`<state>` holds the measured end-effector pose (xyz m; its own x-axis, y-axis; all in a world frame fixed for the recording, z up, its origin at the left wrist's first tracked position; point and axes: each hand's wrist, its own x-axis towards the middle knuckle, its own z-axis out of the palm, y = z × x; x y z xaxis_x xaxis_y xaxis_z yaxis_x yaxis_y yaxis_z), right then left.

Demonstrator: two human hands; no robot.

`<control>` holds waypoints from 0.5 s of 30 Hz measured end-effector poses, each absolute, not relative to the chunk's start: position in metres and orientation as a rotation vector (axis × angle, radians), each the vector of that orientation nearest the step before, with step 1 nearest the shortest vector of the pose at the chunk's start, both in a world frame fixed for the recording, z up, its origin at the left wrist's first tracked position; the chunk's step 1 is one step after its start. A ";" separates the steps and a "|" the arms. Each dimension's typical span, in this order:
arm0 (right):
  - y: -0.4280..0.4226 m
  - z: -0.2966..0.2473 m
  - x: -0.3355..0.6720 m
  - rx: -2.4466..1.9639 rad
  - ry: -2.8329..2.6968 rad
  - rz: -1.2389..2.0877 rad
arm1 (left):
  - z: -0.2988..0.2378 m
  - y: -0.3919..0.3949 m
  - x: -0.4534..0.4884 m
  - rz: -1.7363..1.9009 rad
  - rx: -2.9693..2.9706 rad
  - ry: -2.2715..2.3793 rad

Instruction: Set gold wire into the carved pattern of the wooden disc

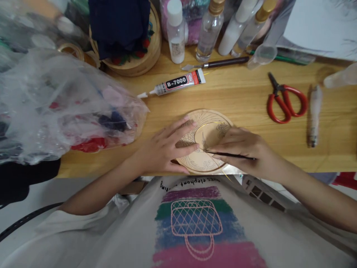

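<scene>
A round wooden disc (208,165) with fine line drawings lies at the table's front edge. My left hand (175,147) rests on its left side, fingers spread flat and holding nothing. My right hand (245,149) is closed round slim black tweezers (231,154), their tip touching down near the middle of the disc, close to my left fingertips. A gold wire (208,124) curves along an arc of the drawing. Its other end (224,174) sticks out past the disc's lower edge. My right fingers hide part of the disc's right side.
A B-7000 glue tube (178,83) lies behind the disc, with a dark-handled spatula (225,62) beyond. Red-handled pliers (287,100) and a white pen-like tool (315,115) lie right. Several bottles (176,35) stand at the back. A plastic bag (69,100) fills the left.
</scene>
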<state>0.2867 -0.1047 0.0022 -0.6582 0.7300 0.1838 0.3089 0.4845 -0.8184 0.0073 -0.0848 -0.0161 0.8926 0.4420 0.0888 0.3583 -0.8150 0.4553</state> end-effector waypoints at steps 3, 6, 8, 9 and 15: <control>-0.097 0.004 0.288 -0.799 -2.255 1.150 | -0.016 -0.085 0.007 0.278 2.629 0.579; -0.093 0.006 0.287 -0.796 -2.285 1.191 | -0.016 -0.084 0.008 0.268 2.640 0.583; -0.091 0.007 0.286 -0.794 -2.306 1.200 | -0.016 -0.084 0.008 0.280 2.637 0.573; -0.090 0.007 0.286 -0.782 -2.317 1.203 | -0.016 -0.084 0.008 0.284 2.632 0.569; -0.079 0.010 0.284 -0.675 -2.378 1.263 | -0.017 -0.084 0.008 0.288 2.623 0.570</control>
<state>0.2843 -0.0791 0.0104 -0.8194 0.5658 0.0924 0.2401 0.4850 -0.8409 0.0075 -0.0836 -0.0166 0.8934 0.4363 0.1069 0.3450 -0.8188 0.4588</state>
